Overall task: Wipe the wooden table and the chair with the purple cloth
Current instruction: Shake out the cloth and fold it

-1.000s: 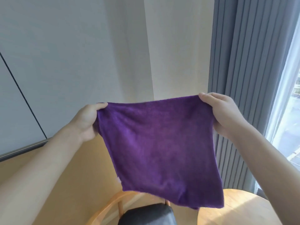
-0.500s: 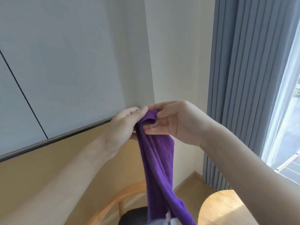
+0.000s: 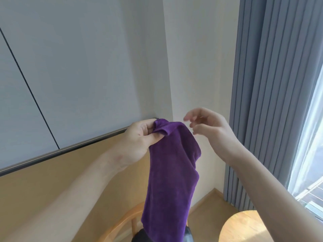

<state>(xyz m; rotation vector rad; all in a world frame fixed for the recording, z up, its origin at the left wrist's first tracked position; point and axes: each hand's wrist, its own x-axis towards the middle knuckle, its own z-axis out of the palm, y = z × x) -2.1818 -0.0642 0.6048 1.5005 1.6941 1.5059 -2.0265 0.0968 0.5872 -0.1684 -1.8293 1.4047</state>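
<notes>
Left hand raised in front of the wall, pinching the gathered top of the purple cloth; cloth hangs doubled, lower end over the chair. Right hand just beside the cloth's top, apart from it, fingers loosely spread, holding nothing. Round wooden table at lower right, near the grey curtain.

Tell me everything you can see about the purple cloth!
The purple cloth looks soft and fuzzy, like a towel. It hangs down long and loosely folded in the air. Only the left hand holds it, pinching its bunched top. The right hand is open beside it, not touching. Its bottom end dangles in front of the chair, and its lowest edge is out of view.
</notes>
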